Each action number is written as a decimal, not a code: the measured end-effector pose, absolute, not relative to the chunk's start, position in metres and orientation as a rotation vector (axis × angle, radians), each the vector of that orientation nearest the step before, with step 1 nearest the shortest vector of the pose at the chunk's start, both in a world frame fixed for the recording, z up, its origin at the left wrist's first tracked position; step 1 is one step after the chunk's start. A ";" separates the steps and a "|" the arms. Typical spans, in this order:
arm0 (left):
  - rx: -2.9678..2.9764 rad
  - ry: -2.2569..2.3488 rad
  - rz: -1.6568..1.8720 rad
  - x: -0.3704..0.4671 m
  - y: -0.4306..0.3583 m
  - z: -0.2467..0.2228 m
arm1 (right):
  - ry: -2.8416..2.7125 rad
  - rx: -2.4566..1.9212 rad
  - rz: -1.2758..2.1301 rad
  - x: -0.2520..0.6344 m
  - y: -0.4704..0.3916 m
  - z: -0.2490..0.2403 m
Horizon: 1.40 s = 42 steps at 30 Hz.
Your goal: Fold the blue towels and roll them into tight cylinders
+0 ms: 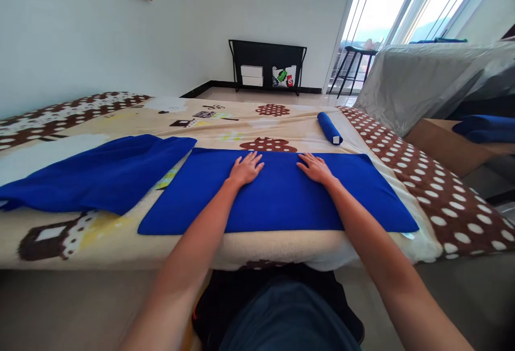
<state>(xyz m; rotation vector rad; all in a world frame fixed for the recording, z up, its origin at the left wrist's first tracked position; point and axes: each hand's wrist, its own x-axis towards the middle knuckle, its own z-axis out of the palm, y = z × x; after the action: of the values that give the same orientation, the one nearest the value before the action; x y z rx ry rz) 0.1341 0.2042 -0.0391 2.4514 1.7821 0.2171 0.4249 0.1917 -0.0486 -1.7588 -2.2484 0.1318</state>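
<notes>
A blue cloth [285, 195] lies spread flat as a wide rectangle at the near edge of the bed-like surface. My left hand [245, 169] rests palm down on its far part, left of the middle, with the fingers spread. Palm down as well, my right hand [315, 168] presses near the far edge, right of the middle, fingers apart. A second blue cloth [100, 174] lies loose and rumpled to the left. Beyond the flat cloth, at the right, is a rolled blue cloth [329, 128] with a white tag on its end.
A cream and brown patterned blanket [193, 115] covers the surface. On the right stand a cardboard box [446, 141] with folded blue cloth [486, 127] and a plastic-covered bulky thing [418, 80]. A black rack [267, 64] is by the far wall, a stool [356, 66] near the window.
</notes>
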 end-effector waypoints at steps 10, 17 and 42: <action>2.103 2.256 0.242 -0.035 0.235 -0.046 | -1.859 -2.288 0.086 0.600 0.190 -0.064; 2.049 2.297 0.239 -0.063 0.255 -0.052 | -1.770 -2.367 0.104 0.635 0.197 -0.075; 2.099 2.371 1.210 -0.035 -0.025 -0.074 | -1.371 -1.858 -0.538 0.566 -0.054 -0.139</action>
<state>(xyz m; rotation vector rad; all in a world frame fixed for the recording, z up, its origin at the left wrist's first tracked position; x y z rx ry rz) -0.0346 -0.0254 -0.0738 2.0988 2.3714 1.2104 0.5661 -0.0542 -0.1385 -1.8582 -1.3709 -0.5382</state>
